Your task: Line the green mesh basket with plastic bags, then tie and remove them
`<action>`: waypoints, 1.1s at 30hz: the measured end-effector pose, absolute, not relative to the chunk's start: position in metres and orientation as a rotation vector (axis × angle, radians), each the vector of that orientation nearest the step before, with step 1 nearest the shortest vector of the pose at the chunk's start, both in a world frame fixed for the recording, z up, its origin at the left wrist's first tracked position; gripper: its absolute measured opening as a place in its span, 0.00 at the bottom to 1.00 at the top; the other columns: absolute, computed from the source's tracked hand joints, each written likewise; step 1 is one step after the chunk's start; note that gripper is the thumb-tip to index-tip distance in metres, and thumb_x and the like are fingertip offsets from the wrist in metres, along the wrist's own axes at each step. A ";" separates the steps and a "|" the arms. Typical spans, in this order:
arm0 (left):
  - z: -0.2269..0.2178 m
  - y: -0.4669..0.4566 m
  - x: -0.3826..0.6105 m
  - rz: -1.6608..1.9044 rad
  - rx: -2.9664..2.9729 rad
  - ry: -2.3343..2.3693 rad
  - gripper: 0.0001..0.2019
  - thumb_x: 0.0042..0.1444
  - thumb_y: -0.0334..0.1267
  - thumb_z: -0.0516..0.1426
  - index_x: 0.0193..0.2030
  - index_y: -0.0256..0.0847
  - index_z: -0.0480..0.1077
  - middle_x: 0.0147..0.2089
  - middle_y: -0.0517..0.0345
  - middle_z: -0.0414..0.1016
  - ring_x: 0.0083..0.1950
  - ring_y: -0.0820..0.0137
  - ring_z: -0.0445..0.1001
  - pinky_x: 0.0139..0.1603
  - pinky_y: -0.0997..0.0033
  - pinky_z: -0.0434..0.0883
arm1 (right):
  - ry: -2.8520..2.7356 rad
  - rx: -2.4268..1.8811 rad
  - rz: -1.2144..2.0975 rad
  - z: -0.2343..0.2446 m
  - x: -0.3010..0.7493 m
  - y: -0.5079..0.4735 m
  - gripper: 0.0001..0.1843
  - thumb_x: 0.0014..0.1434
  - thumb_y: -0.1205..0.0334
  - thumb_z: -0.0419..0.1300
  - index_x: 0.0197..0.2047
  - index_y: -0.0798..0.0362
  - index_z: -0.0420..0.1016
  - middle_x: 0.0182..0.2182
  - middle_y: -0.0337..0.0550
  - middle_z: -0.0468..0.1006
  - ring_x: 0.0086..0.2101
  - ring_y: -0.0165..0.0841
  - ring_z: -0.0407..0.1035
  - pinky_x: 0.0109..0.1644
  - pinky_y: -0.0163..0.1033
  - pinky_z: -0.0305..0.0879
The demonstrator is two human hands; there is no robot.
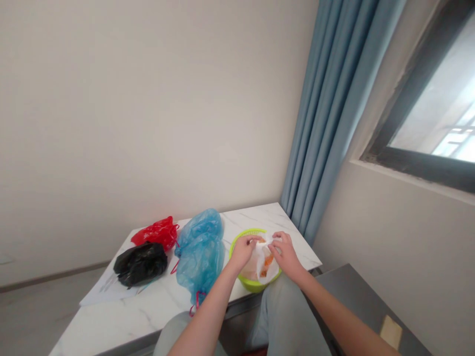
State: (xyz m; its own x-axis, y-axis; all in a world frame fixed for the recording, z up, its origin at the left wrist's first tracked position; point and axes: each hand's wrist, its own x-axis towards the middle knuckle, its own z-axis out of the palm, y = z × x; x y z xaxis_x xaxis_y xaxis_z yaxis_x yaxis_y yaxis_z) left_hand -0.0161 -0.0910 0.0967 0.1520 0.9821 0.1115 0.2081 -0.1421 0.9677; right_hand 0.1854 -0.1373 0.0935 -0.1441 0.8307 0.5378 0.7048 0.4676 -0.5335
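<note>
We find the left hand [243, 251] and right hand [285, 253], 2 in all, pinching the white bag [273, 271] near its top, within the green basket [254, 286]; orange contents [268, 259] show. We judge bag handling in hand; the next move calls for steady, even fingertip tension.

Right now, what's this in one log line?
left hand: holds white bag | right hand: holds white bag | basket: beneath white bag | red bag, black bag: on table
</note>
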 end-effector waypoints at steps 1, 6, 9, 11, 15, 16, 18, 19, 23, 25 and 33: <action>0.093 -0.087 -0.025 1.130 1.500 1.276 0.12 0.53 0.33 0.55 0.39 0.39 0.80 0.42 0.52 0.82 0.44 0.64 0.79 0.51 0.64 0.71 | -1.898 -1.310 0.121 0.090 0.196 -0.141 0.12 0.64 0.59 0.56 0.31 0.51 0.77 0.47 0.48 0.68 0.50 0.41 0.61 0.56 0.50 0.60; 0.069 -0.072 -0.063 1.210 1.320 1.536 0.14 0.55 0.32 0.54 0.43 0.34 0.79 0.41 0.46 0.82 0.39 0.64 0.80 0.43 0.66 0.74 | -1.811 -1.451 -0.044 0.067 0.246 -0.148 0.15 0.64 0.59 0.55 0.28 0.53 0.75 0.39 0.47 0.68 0.41 0.39 0.63 0.50 0.48 0.63; 0.059 -0.072 -0.063 1.193 1.301 1.590 0.15 0.56 0.30 0.52 0.44 0.31 0.78 0.38 0.45 0.82 0.38 0.65 0.79 0.41 0.68 0.74 | -1.726 -1.443 0.101 0.059 0.250 -0.146 0.17 0.64 0.55 0.55 0.27 0.53 0.73 0.35 0.45 0.68 0.38 0.37 0.65 0.47 0.45 0.65; 0.058 -0.074 -0.056 1.159 1.340 1.586 0.15 0.57 0.31 0.52 0.44 0.31 0.78 0.37 0.46 0.81 0.35 0.66 0.79 0.39 0.69 0.73 | -1.636 -1.401 0.264 0.059 0.244 -0.144 0.20 0.64 0.50 0.53 0.26 0.53 0.70 0.32 0.44 0.69 0.36 0.36 0.66 0.44 0.42 0.66; 0.070 -0.078 -0.040 1.058 1.506 1.505 0.12 0.55 0.35 0.57 0.42 0.34 0.78 0.33 0.52 0.80 0.31 0.67 0.77 0.38 0.68 0.73 | -1.458 -1.325 0.591 0.068 0.227 -0.142 0.21 0.62 0.43 0.52 0.32 0.53 0.72 0.31 0.43 0.74 0.32 0.35 0.68 0.38 0.40 0.67; 0.075 -0.080 -0.036 1.044 1.546 1.494 0.11 0.54 0.34 0.57 0.42 0.34 0.78 0.34 0.52 0.81 0.32 0.67 0.77 0.39 0.68 0.73 | -1.423 -1.333 0.646 0.072 0.223 -0.141 0.21 0.61 0.42 0.54 0.35 0.53 0.72 0.29 0.41 0.74 0.30 0.34 0.68 0.37 0.40 0.67; 0.088 -0.084 -0.029 1.046 1.611 1.496 0.13 0.55 0.32 0.56 0.45 0.36 0.77 0.39 0.51 0.81 0.37 0.66 0.77 0.45 0.66 0.72 | -1.372 -1.362 0.697 0.080 0.214 -0.139 0.21 0.58 0.42 0.56 0.37 0.54 0.73 0.26 0.39 0.74 0.26 0.33 0.66 0.34 0.39 0.66; 0.096 -0.086 -0.025 1.059 1.670 1.518 0.13 0.56 0.31 0.55 0.46 0.36 0.76 0.43 0.49 0.80 0.40 0.65 0.77 0.49 0.64 0.71 | -1.355 -1.368 0.693 0.085 0.210 -0.137 0.21 0.57 0.43 0.57 0.36 0.54 0.73 0.26 0.39 0.74 0.26 0.33 0.66 0.33 0.38 0.65; 0.127 -0.100 -0.009 1.097 2.096 1.684 0.16 0.59 0.29 0.49 0.49 0.38 0.74 0.47 0.45 0.78 0.52 0.60 0.73 0.57 0.60 0.66 | -1.361 -1.349 0.647 0.104 0.195 -0.132 0.18 0.57 0.47 0.55 0.28 0.53 0.72 0.23 0.39 0.73 0.27 0.34 0.66 0.34 0.38 0.63; 0.139 -0.106 -0.003 1.087 2.202 1.770 0.16 0.61 0.31 0.49 0.50 0.38 0.74 0.46 0.44 0.77 0.54 0.58 0.72 0.56 0.60 0.66 | -1.382 -1.351 0.620 0.111 0.192 -0.132 0.18 0.57 0.48 0.55 0.25 0.53 0.72 0.23 0.40 0.74 0.29 0.35 0.67 0.36 0.38 0.62; 0.131 -0.097 -0.014 1.191 1.496 1.837 0.10 0.54 0.33 0.54 0.38 0.37 0.77 0.39 0.47 0.80 0.45 0.59 0.78 0.47 0.64 0.70 | -1.271 -1.262 0.788 0.105 0.198 -0.140 0.25 0.58 0.49 0.54 0.50 0.59 0.76 0.26 0.43 0.80 0.30 0.35 0.72 0.38 0.41 0.69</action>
State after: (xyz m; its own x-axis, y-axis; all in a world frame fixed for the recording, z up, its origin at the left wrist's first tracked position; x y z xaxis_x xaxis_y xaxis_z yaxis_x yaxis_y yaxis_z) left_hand -0.0135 -0.0965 0.1306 -0.2827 0.9472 0.1510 0.5244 0.0208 0.8512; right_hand 0.1978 -0.1402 0.1048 0.1962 0.9496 0.2446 0.2036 0.2045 -0.9575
